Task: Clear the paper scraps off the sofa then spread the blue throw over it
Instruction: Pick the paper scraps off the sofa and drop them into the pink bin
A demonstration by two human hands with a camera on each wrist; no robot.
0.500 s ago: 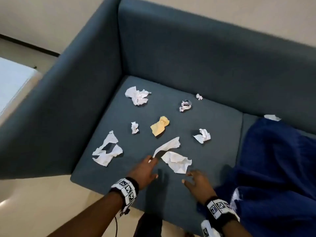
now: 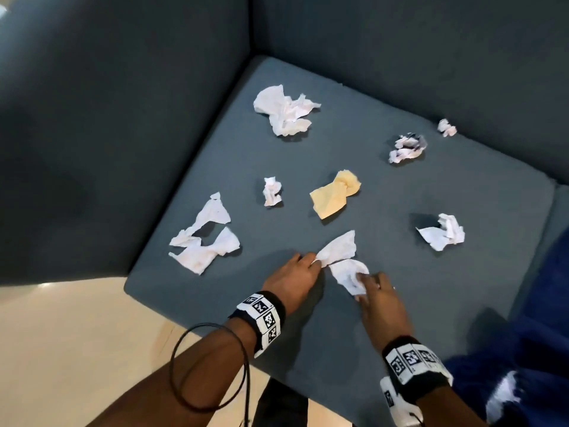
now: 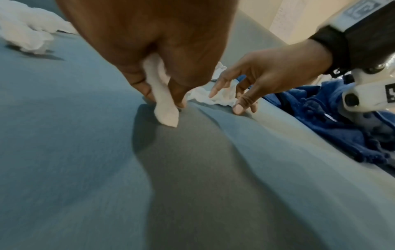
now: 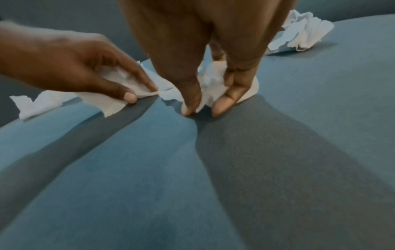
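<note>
Left hand (image 2: 291, 280) pinches the long white scrap (image 2: 338, 249) at its near tip; right hand (image 2: 380, 298) has fingertips closing round the crumpled scrap (image 2: 348, 274) beside it. Best to bunch each fully before lifting. Beyond them, yellow scrap (image 2: 334, 194) and other scraps lie scattered on the sofa (image 2: 462, 192); blue throw (image 2: 538, 334) is heaped at right.

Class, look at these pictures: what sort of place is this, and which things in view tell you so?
Probably a living room or lounge. A grey-blue sofa with a seat cushion and armrest, a rumpled blue throw lying on it, and a pale smooth floor all suggest an indoor sitting area.
</note>
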